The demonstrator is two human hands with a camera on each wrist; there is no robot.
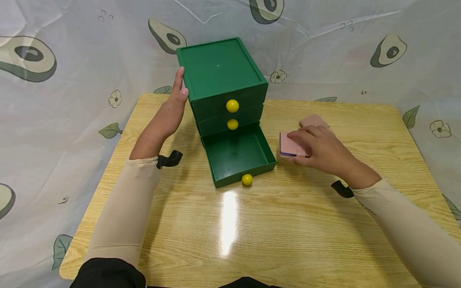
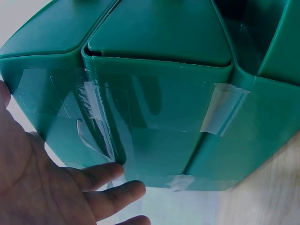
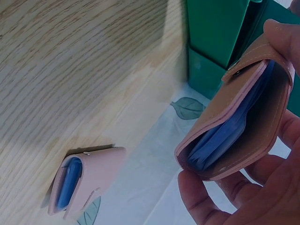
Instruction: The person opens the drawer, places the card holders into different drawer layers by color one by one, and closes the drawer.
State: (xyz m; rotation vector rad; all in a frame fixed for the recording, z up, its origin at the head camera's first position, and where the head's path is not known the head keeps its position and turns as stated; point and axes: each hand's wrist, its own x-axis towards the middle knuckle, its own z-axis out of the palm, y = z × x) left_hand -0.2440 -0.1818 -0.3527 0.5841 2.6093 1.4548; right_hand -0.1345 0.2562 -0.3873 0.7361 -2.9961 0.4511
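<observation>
A green three-drawer cabinet with round yellow knobs stands at the back of the table. Its bottom drawer is pulled out with nothing inside; the upper two are closed. My left hand rests against the cabinet's left side, fingers extended, as the left wrist view also shows. To the right of the drawer, my right hand grips a pink card wallet between thumb and fingers. Blue sleeves show inside its gaping edge. Just behind that hand a second pink wallet lies on the table, partly hidden.
The wooden table has a bright reflection in front of the drawer. An avocado-patterned sheet hangs behind and beside it. Clear tape runs along the cabinet's side.
</observation>
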